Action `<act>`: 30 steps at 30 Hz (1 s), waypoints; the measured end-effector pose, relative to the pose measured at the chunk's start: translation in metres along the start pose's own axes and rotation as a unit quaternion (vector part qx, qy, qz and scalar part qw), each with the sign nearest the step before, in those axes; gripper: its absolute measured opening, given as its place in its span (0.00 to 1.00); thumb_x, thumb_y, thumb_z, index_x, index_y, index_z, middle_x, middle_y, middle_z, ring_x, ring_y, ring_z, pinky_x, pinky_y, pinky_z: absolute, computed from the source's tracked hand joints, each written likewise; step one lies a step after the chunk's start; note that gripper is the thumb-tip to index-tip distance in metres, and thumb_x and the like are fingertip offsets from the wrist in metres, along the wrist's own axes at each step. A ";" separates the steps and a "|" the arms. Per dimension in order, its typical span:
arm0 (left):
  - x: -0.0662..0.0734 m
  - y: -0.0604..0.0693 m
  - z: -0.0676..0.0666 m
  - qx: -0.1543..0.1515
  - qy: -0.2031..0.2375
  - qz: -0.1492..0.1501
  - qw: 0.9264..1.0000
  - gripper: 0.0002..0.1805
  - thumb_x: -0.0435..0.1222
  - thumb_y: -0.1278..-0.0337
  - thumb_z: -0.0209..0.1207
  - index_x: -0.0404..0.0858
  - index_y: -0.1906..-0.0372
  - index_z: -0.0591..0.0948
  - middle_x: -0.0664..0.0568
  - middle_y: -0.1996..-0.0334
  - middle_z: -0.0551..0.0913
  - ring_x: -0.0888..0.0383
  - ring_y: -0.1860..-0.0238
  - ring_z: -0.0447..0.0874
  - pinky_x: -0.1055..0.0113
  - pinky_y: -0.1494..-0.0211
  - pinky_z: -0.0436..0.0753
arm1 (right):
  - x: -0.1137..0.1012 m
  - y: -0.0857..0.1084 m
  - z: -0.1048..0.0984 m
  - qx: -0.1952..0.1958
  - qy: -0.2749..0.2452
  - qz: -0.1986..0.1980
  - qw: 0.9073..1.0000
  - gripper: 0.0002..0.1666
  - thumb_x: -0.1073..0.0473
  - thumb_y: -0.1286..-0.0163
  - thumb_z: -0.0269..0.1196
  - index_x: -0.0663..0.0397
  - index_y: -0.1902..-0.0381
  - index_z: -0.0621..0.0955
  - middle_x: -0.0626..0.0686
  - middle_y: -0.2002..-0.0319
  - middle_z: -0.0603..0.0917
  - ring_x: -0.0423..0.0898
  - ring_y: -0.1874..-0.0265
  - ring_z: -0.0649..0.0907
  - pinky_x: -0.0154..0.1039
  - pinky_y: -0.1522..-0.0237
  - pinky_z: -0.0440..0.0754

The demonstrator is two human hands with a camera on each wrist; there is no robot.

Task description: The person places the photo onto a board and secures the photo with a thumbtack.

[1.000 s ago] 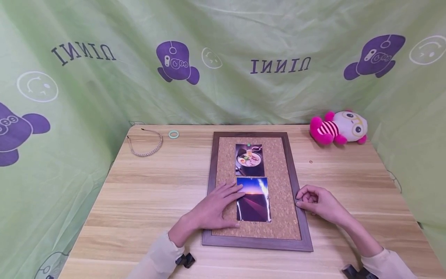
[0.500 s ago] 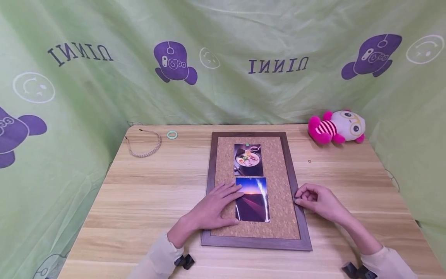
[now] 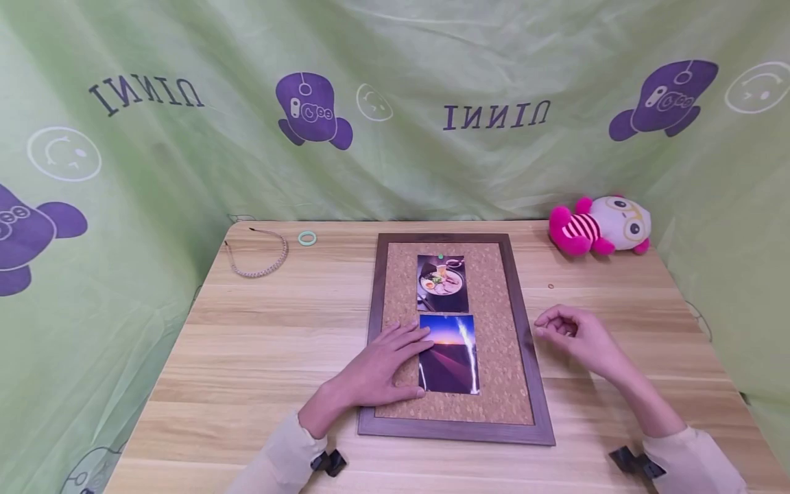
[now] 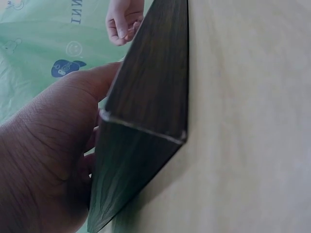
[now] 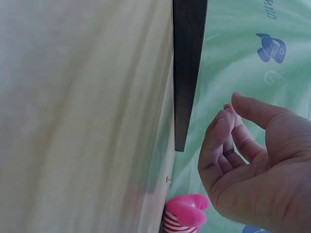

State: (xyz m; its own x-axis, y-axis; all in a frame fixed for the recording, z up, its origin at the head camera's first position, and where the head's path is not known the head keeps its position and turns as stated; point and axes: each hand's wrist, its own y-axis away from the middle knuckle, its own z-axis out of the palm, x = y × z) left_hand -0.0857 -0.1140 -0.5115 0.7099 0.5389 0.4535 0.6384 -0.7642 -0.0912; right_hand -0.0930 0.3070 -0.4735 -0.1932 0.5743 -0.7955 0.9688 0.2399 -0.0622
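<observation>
My left hand [image 3: 385, 367] lies spread on the corkboard [image 3: 500, 357], its fingers touching the left part of a glossy sunset photo [image 3: 453, 363]. Above that photo, one of a ramen bowl [image 3: 441, 285] has a small green pin [image 3: 441, 256] at its top edge. In the left wrist view the dark frame corner [image 4: 146, 92] hides much of the left hand [image 4: 53, 145]. My right hand [image 3: 580, 336] hovers just beyond the board's right edge, fingers loosely curled. In the right wrist view the right hand [image 5: 257, 165] shows nothing between its thumb and fingers.
A pink-and-white plush toy [image 3: 599, 225] lies at the back right of the wooden table [image 3: 265, 343]. A tiny ring [image 3: 551, 286] rests nearer the board. At the back left are a beaded headband [image 3: 262, 264] and a mint-green ring [image 3: 307, 238]. Green cloth [image 3: 395, 171] surrounds the table.
My right hand has come away from the board's right rim, moving slightly right and farther back. The left hand stays on the sunset photo.
</observation>
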 end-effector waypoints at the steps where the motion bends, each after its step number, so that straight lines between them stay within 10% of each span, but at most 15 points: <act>1: 0.000 0.000 0.000 0.000 0.001 0.000 1.000 0.47 0.60 0.32 0.70 0.42 0.16 0.71 0.47 0.13 0.64 0.44 0.11 0.55 0.44 0.08 0.51 | 0.000 -0.001 -0.001 0.004 -0.004 0.002 1.000 0.07 0.69 0.29 0.74 0.63 0.55 0.88 0.50 0.67 0.85 0.38 0.71 0.80 0.31 0.71 0.82; 30: 0.000 -0.001 0.000 0.001 0.008 0.000 1.000 0.47 0.59 0.32 0.71 0.41 0.16 0.72 0.46 0.13 0.65 0.44 0.11 0.55 0.45 0.08 0.50 | 0.029 -0.050 -0.016 0.130 -0.109 0.125 0.978 0.16 0.70 0.26 0.72 0.74 0.45 0.83 0.35 0.68 0.84 0.32 0.71 0.80 0.25 0.71 0.82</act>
State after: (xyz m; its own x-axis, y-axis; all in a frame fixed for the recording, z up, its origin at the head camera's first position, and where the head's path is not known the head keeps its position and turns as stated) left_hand -0.0860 -0.1135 -0.5108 0.7057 0.5326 0.4673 0.6384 -0.7641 -0.0932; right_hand -0.1495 0.3242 -0.4841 0.0650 0.4018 -0.9134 0.9937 -0.1094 0.0226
